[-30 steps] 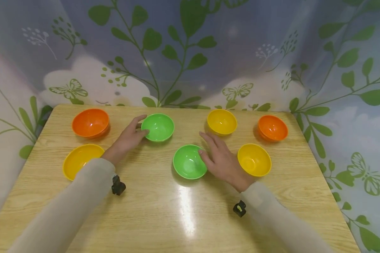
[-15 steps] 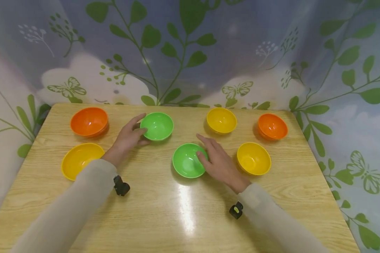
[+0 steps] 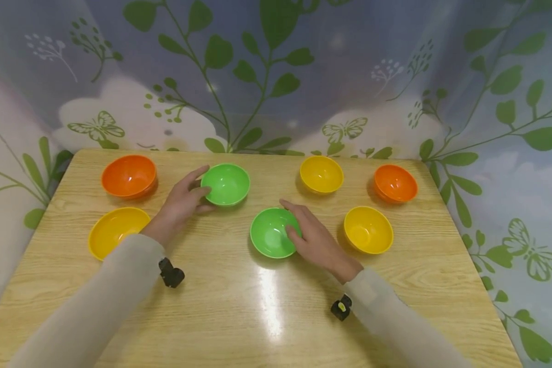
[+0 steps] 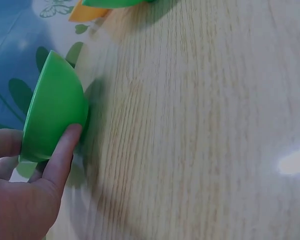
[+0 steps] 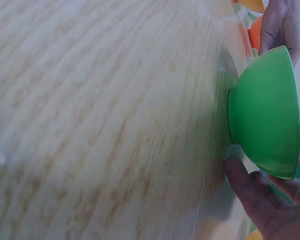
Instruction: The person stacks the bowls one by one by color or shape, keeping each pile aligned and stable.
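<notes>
My left hand [image 3: 179,202] grips a green bowl [image 3: 227,185] by its left side in the head view. In the left wrist view, one finger lies along the outside of that green bowl [image 4: 55,110] and another bends at its rim. A second green bowl [image 3: 272,240] sits nearer the front, at the middle of the table. My right hand [image 3: 319,243] holds this one at its right side, with the thumb over the rim and the index finger behind it. In the right wrist view, fingers [image 5: 245,187] reach around the lower side of the nearer green bowl [image 5: 267,110].
An orange bowl [image 3: 129,176] and a yellow bowl [image 3: 108,235] stand at the left, the yellow one partly behind the left sleeve. On the right are two yellow bowls [image 3: 322,175] and an orange bowl [image 3: 395,183]. A patterned curtain [image 3: 257,117] borders the wooden table [image 3: 221,317].
My right hand has moved slightly left, bringing its index finger and thumb closer around the nearer green bowl. My left hand and its green bowl have shifted a little to the left.
</notes>
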`<action>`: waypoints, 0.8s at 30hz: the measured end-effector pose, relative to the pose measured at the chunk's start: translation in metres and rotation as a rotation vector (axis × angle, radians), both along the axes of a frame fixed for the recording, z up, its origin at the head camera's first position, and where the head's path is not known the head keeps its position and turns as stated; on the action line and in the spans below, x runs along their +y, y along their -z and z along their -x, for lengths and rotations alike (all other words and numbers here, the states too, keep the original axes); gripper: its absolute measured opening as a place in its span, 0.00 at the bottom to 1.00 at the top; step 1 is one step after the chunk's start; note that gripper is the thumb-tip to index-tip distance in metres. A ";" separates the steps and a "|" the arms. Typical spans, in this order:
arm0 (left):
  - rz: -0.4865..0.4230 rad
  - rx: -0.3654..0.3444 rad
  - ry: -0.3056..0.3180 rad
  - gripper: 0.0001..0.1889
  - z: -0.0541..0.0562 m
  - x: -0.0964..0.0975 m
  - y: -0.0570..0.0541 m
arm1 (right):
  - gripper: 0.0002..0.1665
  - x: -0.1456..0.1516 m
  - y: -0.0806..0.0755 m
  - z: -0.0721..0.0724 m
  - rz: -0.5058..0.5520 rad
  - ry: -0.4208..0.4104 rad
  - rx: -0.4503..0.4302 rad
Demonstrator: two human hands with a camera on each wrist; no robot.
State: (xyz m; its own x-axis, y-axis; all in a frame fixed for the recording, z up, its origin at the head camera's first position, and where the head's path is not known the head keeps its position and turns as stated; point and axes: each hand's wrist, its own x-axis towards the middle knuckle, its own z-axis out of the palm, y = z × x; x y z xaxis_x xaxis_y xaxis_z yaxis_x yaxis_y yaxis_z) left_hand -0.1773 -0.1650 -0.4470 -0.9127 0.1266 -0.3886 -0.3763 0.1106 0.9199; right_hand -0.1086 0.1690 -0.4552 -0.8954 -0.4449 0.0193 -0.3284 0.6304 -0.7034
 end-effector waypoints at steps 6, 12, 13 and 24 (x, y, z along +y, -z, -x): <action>-0.027 -0.007 -0.007 0.38 -0.006 -0.001 0.000 | 0.37 -0.001 0.003 -0.002 0.055 -0.035 -0.016; -0.029 -0.009 0.014 0.37 -0.011 0.001 -0.004 | 0.37 0.001 0.007 -0.003 0.095 -0.016 -0.033; -0.025 -0.011 0.019 0.37 -0.011 0.002 -0.005 | 0.37 0.001 0.008 -0.003 0.107 -0.013 -0.041; -0.046 -0.008 0.068 0.36 -0.021 0.004 -0.013 | 0.34 0.004 0.017 -0.003 0.255 0.025 -0.162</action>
